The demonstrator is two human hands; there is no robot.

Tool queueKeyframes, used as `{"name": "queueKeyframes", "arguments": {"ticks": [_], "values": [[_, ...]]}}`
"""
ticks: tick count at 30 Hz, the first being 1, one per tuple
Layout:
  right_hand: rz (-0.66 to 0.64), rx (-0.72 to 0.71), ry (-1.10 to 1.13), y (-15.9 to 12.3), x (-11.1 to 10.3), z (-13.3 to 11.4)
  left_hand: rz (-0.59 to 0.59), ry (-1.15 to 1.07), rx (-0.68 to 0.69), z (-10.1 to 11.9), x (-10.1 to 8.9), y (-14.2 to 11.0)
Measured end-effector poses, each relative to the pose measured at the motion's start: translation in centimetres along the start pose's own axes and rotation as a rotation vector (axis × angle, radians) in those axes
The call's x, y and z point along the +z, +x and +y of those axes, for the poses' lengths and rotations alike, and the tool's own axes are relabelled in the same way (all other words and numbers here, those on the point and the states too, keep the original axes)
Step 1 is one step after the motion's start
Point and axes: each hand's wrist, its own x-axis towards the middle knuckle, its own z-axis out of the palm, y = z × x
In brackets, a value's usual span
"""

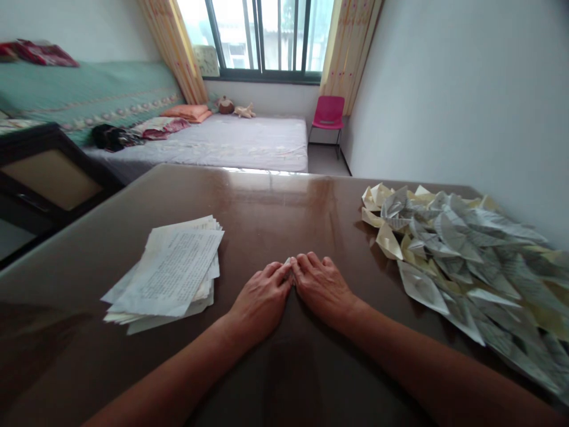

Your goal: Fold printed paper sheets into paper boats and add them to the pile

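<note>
Both hands meet at the middle of the brown table [267, 219], fingertips close together. Between them shows a small bit of folded paper [288, 261], mostly hidden under the fingers. My left hand [264, 296] is closed on its left side, fingers bent and pressed down. On its right side my right hand [323, 289] is closed in the same way. Left of the hands lies a loose stack of printed paper sheets [169, 267], edges uneven. To the right spreads a large heap of folded paper boats [457, 237], some white with print, others cream.
Beyond the table's far edge is a bed [267, 139] with a lilac sheet. A pink chair [329, 112] stands by the right wall. At the left is a dark cabinet [53, 172], and a window [262, 38] with yellow curtains is at the back.
</note>
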Motion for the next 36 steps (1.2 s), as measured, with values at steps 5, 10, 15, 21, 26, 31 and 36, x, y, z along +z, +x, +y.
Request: {"name": "queueKeyframes", "arguments": {"ticks": [5, 10, 15, 21, 26, 31, 36], "values": [[-0.010, 0.121, 0.424, 0.5, 0.1, 2.3, 0.179, -0.328, -0.162, -1.7, 1.2, 0.3], [-0.014, 0.139, 0.675, 1.0, 0.5, 3.3, 0.207, -0.431, -0.267, -1.9, 1.7, 0.8], [0.063, 0.096, 0.894, 1.2, 0.5, 3.2, 0.242, -0.453, -0.292, -1.8, 1.5, 0.8], [0.216, 0.096, 0.915, 1.2, -0.1, 3.0, 0.394, -0.530, -0.284, -1.9, 1.2, 0.8], [0.270, 0.054, 0.812, 0.9, -0.2, 2.6, 0.457, -0.443, -0.133, -2.0, 1.0, 0.7], [0.299, -0.008, 0.723, 0.6, -0.5, 2.5, 0.469, -0.389, -0.114, -2.3, 0.8, 0.6], [0.299, -0.016, 0.738, 0.7, -0.6, 2.5, 0.440, -0.345, -0.128, -2.3, 0.6, 0.8]]}}
